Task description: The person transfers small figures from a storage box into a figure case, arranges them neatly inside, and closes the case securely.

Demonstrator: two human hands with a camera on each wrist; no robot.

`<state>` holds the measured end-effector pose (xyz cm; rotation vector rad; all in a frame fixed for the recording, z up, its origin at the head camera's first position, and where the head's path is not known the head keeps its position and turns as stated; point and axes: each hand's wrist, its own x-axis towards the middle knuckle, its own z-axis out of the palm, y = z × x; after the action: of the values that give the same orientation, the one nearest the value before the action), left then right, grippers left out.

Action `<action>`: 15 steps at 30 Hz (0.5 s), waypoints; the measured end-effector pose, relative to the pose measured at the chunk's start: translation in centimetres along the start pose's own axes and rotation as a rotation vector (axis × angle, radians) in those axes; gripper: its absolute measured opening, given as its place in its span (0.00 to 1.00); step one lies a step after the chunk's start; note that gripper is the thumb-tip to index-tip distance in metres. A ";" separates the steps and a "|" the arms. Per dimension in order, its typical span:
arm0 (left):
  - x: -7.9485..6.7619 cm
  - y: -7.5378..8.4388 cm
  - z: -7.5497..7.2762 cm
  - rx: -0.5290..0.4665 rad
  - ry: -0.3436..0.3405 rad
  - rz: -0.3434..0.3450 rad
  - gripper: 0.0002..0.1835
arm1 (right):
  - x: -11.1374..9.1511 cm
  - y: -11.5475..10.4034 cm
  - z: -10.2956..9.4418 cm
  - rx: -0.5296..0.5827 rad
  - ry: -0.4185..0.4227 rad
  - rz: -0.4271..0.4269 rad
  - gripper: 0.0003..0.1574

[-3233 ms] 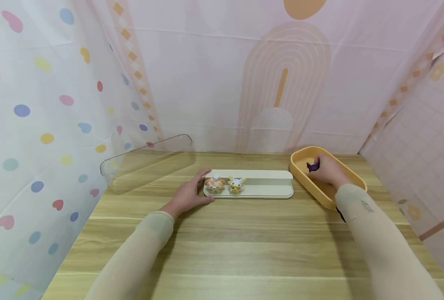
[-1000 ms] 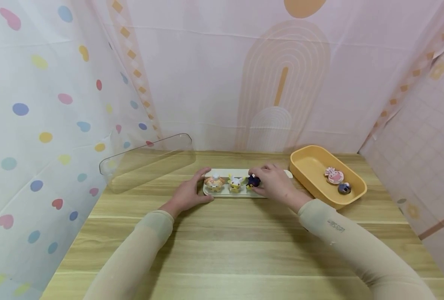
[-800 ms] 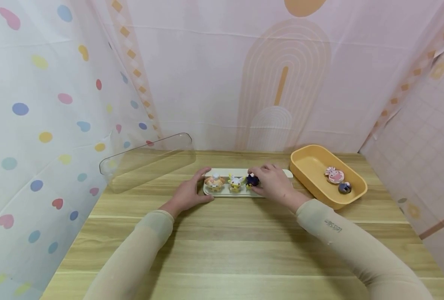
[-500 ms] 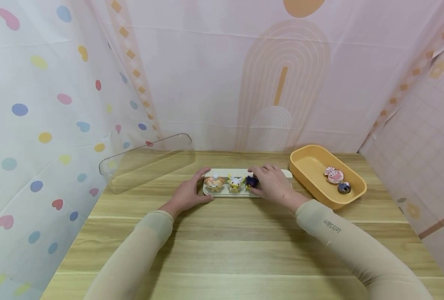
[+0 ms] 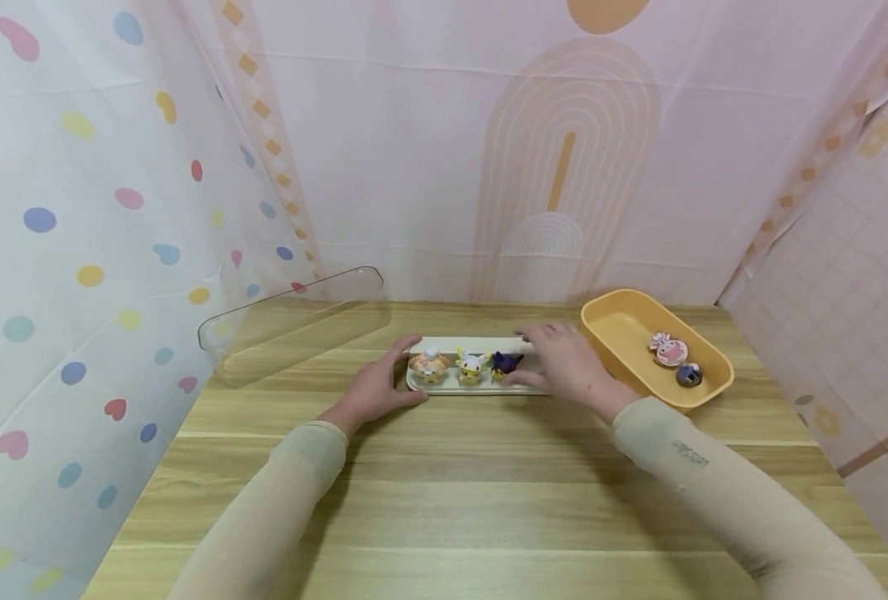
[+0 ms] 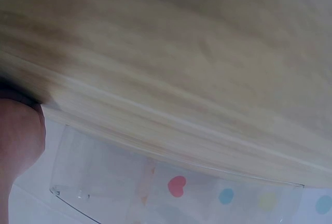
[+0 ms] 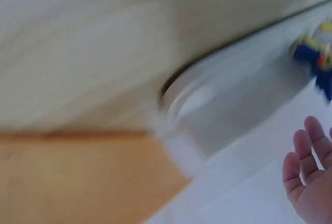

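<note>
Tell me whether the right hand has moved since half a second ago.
Yes. The right hand has let go of the dark blue figure and shifted right along the white tray, toward the yellow bin.

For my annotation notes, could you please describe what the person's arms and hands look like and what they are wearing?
Both arms wear snug, pale beige sleeves down to the wrists. The right sleeve carries a small grey printed marking on the forearm; the left sleeve looks plain. The left hand and right hand are bare, with no gloves, rings or watch visible.
</note>
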<state>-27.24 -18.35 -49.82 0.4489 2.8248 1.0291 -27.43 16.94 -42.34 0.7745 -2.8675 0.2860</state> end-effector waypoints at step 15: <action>-0.2 -0.1 -0.2 0.007 0.004 0.014 0.56 | -4.8 15.9 -5.8 -0.051 -0.233 0.529 0.28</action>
<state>-27.12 -18.64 -49.69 0.4686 2.8338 1.0236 -30.85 34.02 -39.93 0.0229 -3.2421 0.1900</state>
